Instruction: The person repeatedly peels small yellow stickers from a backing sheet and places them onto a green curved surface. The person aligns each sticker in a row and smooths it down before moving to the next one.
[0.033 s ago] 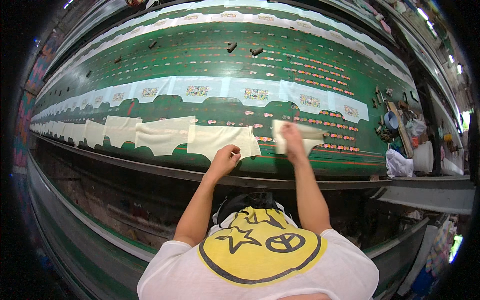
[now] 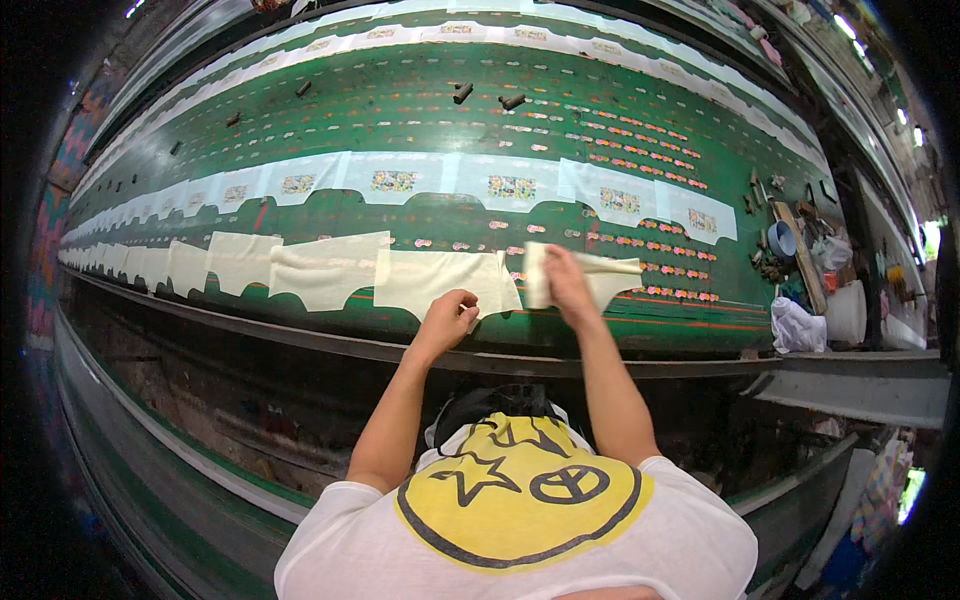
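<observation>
A row of cream cut fabric pieces lies along the near edge of the long green table (image 2: 400,330). My left hand (image 2: 447,320) is closed, fingers curled and pinching at the lower right part of the last fabric piece (image 2: 425,278) in that row. Just to the right, my right hand (image 2: 568,285) is closed on another cream fabric piece (image 2: 608,282), slightly smeared by motion. That piece's left end stands folded up by the fingers, while its right side stretches out over the table. A narrow strip of green shows between the two pieces.
Behind the hands runs a row of pale blue fabric pieces (image 2: 445,178) with colourful prints. Dark cylinders (image 2: 463,93) lie farther back. At the right end sit a blue bowl (image 2: 781,238), a wooden board (image 2: 800,262) and a white cloth bundle (image 2: 798,326).
My right hand has shifted a little to the left with its fabric piece, closer to the row. My left hand has stayed in place.
</observation>
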Available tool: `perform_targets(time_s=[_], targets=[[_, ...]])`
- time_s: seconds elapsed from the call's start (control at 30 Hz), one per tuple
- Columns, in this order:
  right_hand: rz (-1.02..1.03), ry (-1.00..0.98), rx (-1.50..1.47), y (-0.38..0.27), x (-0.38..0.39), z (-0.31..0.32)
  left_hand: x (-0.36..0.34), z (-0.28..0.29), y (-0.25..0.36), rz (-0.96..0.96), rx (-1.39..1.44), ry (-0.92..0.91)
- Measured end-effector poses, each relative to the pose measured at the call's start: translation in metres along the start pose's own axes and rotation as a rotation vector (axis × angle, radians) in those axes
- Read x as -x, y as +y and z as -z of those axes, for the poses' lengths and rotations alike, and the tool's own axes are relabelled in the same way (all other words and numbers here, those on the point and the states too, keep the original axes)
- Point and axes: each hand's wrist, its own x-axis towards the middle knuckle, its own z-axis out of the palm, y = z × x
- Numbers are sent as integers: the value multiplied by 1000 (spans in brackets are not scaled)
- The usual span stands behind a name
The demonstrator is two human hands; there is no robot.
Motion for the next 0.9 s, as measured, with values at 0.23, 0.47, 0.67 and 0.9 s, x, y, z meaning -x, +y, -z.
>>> perform_targets(time_s=[0.23,0.47,0.67,0.9], targets=[[26,-299,83,26,17,-46,-9,12,-8,61,-6,-41],[-74,-62,-54,50,25,12,-26,-4,-8,3,34,-139],[-88,176,-444,32,4,42,-42,-33,12,-72,-4,-257],[-33,-59,-253,-12,-34,43,-47,-44,28,-167,-60,-353]])
